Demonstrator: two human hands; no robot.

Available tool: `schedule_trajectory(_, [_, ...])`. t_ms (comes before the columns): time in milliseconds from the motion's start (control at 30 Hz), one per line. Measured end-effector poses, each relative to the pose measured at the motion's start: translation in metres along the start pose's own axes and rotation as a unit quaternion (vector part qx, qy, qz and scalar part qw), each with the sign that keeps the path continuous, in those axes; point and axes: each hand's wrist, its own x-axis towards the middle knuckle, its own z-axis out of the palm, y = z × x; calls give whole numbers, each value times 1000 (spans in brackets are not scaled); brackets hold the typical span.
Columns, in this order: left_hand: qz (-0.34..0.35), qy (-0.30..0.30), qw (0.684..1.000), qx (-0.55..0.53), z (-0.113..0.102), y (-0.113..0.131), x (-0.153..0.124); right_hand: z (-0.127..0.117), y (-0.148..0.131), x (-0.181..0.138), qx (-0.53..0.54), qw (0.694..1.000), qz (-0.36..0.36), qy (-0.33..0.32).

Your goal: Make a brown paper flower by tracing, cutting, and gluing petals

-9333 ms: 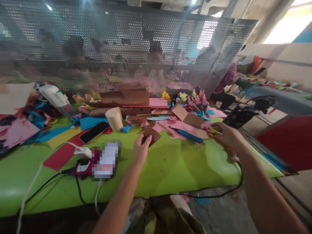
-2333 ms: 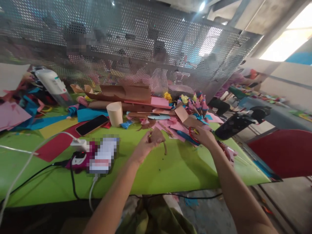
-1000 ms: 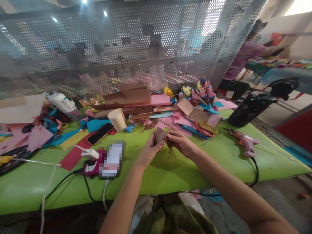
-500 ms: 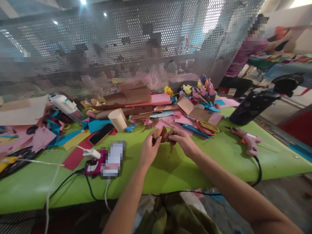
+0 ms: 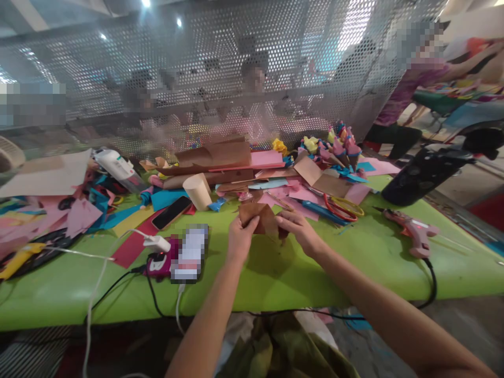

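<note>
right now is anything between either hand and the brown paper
Nothing visible: the left hand and right hand pinch the brown paper directly. The pink glue gun lies off to the right, apart from both.

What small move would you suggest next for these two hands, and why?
I'd probably draw the hands slightly apart to flatten the brown paper: the left hand and right hand hold it from opposite sides, and it looks bent between them rather than flat.
</note>
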Motion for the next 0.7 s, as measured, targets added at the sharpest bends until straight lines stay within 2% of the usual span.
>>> schedule_trajectory(67, [1, 12, 1000, 6, 0, 0, 0, 1, 4, 1, -17, 1000, 14, -7])
schedule_trajectory(267, [-19, 26, 997, -73, 2, -1, -2, 1, 11, 5, -50, 997, 38, -34])
schedule_trajectory(400, [15, 44, 999, -1, 1, 0, -4, 3, 11, 4, -64, 995, 42, -70])
schedule_trajectory(500, [32, 41, 998, 43, -1, 4, -4, -3, 6, 1, -143, 986, 10, -82])
schedule_trajectory(600, [46, 39, 996, 59, -3, 7, -3, -26, -7, -3, -296, 953, -58, -32])
schedule_trajectory(700, [71, 47, 993, 78, -5, 10, -3, -68, -19, -9, -441, 886, -95, 106])
